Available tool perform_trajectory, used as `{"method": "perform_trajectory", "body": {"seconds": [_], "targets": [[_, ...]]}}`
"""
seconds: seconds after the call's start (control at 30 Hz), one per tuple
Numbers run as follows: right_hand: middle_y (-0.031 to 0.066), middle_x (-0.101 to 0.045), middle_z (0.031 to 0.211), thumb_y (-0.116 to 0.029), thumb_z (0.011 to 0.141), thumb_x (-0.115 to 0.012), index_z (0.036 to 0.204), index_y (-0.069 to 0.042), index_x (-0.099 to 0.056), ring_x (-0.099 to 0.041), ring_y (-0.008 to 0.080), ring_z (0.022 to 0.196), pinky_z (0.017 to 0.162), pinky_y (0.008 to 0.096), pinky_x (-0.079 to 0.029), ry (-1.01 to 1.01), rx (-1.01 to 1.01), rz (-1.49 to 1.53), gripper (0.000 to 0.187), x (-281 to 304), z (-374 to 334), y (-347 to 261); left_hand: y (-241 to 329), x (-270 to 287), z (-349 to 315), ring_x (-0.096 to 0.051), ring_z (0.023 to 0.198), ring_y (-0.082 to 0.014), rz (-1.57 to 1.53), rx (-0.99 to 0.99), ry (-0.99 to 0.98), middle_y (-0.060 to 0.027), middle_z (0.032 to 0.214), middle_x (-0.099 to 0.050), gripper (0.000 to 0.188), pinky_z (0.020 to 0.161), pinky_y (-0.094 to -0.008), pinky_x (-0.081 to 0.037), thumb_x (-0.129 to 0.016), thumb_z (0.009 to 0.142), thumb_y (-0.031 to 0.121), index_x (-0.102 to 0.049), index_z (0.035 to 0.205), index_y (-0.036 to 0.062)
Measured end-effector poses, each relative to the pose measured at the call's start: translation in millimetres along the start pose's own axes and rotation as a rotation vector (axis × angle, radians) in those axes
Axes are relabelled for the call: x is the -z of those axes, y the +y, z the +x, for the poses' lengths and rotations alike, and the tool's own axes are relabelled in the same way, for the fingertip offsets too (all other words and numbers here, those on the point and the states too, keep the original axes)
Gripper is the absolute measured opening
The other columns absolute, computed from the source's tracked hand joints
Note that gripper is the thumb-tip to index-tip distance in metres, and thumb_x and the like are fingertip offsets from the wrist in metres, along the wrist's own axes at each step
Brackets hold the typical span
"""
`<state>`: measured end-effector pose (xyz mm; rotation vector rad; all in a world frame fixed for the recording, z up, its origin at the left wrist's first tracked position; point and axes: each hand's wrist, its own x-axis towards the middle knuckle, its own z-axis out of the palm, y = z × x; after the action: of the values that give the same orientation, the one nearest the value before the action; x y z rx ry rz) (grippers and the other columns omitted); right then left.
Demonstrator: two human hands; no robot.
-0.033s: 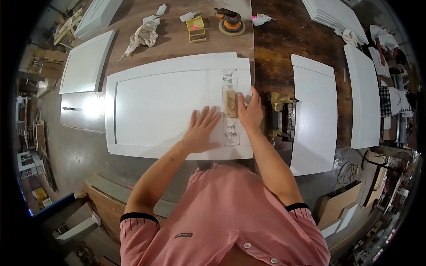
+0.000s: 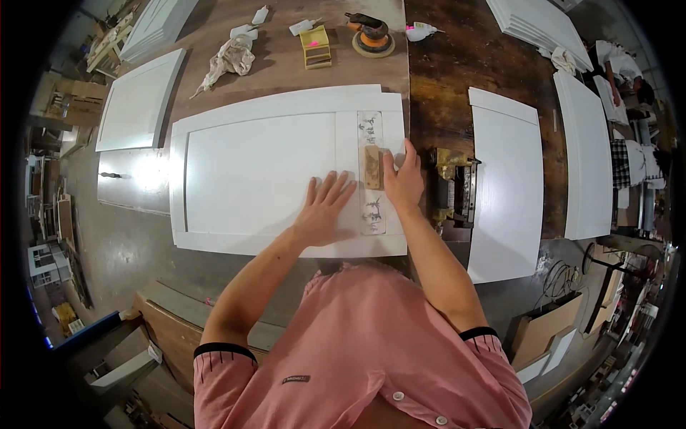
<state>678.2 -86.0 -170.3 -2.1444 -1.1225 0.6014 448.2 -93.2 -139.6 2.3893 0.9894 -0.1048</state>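
Across the large white panel we could pass a hand freely over the left and middle part, as far as the left grip spread flat on it; beyond that, the wooden block and the right grip just beside it stand in the way. Past the panel's far edge we have a band of worktop to move along, bounded by the crumpled cloth, yellow box and sander. To our right, a metal tool blocks much of the gap before the narrower white panel, with passage on its far side.
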Motion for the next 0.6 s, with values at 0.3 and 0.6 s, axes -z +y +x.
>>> {"method": "perform_trajectory", "body": {"seconds": [0.3, 0.6], "targets": [[0.0200, -0.058, 0.140, -0.049, 0.101, -0.059, 0.150, -0.014, -0.046, -0.061, 0.0419, 0.122, 0.098, 0.0492, -0.052, 0.004, -0.023, 0.017, 0.062, 2, 3, 3, 24, 4, -13, -0.012, 0.159, -0.0437, 0.011, -0.027, 0.011, -0.0139, 0.172, -0.022, 0.086, 0.126, -0.0667, -0.010, -0.078, 0.086, 0.043, -0.041, 0.159, 0.0164], [0.0207, -0.058, 0.138, -0.049, 0.101, -0.059, 0.151, -0.013, -0.046, -0.061, 0.0422, 0.121, 0.098, 0.0493, -0.052, -0.002, -0.011, 0.040, 0.063, 2, -1, 2, 35, -21, -52, -0.024, 0.156, -0.0382, 0.078, -0.140, 0.070, -0.0063, 0.165, -0.038, 0.050, 0.124, -0.0685, -0.019, -0.067, 0.096, 0.028, -0.060, 0.145, 0.0240]]}}
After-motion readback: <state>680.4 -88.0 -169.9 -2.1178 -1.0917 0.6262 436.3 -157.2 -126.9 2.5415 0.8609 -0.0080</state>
